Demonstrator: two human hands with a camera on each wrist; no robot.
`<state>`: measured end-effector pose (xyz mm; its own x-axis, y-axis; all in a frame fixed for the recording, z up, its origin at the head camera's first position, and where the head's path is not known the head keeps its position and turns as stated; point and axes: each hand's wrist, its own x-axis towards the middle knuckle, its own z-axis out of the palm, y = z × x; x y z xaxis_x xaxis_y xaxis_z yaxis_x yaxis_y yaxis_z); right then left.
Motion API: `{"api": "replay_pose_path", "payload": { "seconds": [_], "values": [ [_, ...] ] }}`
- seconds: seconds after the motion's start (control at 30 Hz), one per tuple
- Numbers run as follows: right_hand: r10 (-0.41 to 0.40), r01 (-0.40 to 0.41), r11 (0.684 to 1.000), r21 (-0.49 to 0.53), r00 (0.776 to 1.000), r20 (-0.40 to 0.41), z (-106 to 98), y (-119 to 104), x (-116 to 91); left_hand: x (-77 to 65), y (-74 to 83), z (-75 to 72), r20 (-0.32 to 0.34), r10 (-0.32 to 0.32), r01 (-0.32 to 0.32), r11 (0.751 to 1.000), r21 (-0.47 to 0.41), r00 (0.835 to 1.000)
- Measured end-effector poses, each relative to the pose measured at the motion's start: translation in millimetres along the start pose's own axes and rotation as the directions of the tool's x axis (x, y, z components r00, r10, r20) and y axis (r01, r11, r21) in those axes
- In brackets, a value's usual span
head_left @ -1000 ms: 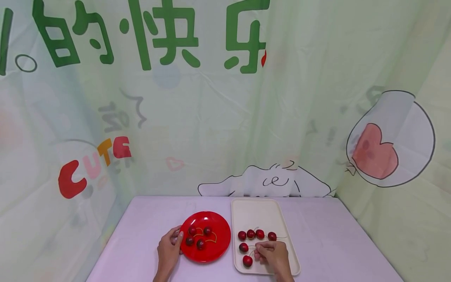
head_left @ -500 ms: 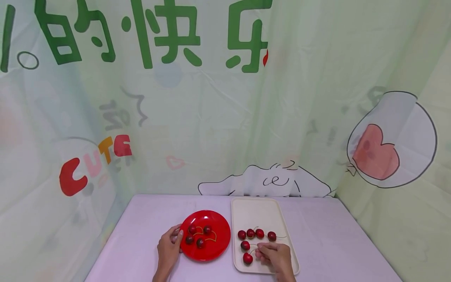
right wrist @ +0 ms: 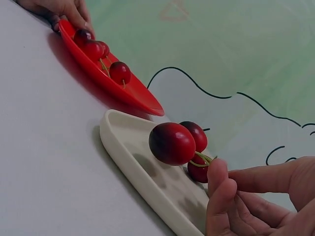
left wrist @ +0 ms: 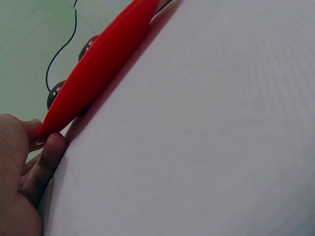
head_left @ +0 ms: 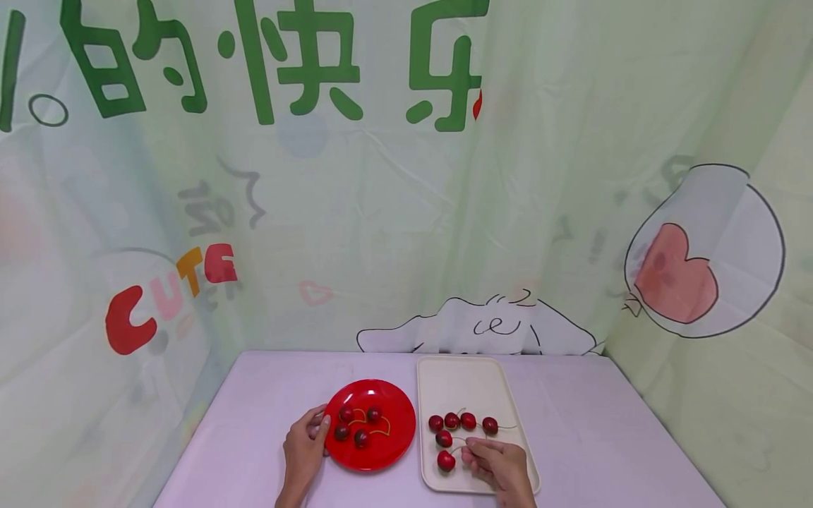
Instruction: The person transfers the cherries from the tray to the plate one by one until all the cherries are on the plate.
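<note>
Right hand pinching the stems of two cherries, which lie leftward of its grip at the tray's near left corner, while the left hand grips the plate's left rim.

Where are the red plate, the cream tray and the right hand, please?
Red plate point(head_left: 400, 440), head view: bare inner surface.
Cream tray point(head_left: 464, 384), head view: bare far end.
Right hand point(head_left: 502, 463), head view: back of the hand.
</note>
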<state>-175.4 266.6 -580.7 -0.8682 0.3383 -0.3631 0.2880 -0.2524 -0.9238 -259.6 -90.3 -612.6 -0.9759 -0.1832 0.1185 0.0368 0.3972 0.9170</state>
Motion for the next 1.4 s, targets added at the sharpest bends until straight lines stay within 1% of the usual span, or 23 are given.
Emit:
{"api": "replay_pose_path", "payload": {
  "seconds": [0.27, 0.53, 0.9, 1.2, 1.3, 1.4],
  "values": [
    [0.050, -0.051, 0.998, 0.026, 0.999, 0.012, 1.6, -7.9, -7.3, 1.4, -3.4, 0.2, 0.009, -0.002, 0.002, 1.000, -0.008, 1.000],
    [0.047, -0.048, 0.997, 0.064, 0.999, 0.021, 2.9, -8.3, -9.3, 1.1, -2.6, 0.5, 0.013, -0.004, 0.004, 1.000, -0.007, 1.000],
    [0.065, -0.069, 0.992, 0.105, 0.997, 0.041, 7.5, -10.0, -12.6, 0.9, -3.0, 0.9, 0.013, -0.011, 0.011, 1.000, -0.004, 1.000],
    [0.079, -0.087, 0.989, 0.117, 0.995, 0.068, 14.0, -9.6, -8.2, 0.7, -2.8, -0.9, -0.004, -0.020, 0.020, 1.000, -0.001, 1.000],
    [0.079, -0.087, 0.989, 0.120, 0.995, 0.066, 15.7, -9.7, -7.6, 0.3, -2.6, -1.2, -0.002, 0.007, -0.007, 1.000, -0.007, 1.000],
    [0.082, -0.088, 0.989, 0.119, 0.995, 0.061, 17.8, -9.8, -7.0, 0.7, -3.2, -1.3, 0.007, 0.014, -0.014, 1.000, -0.014, 1.000]
  ]
}}
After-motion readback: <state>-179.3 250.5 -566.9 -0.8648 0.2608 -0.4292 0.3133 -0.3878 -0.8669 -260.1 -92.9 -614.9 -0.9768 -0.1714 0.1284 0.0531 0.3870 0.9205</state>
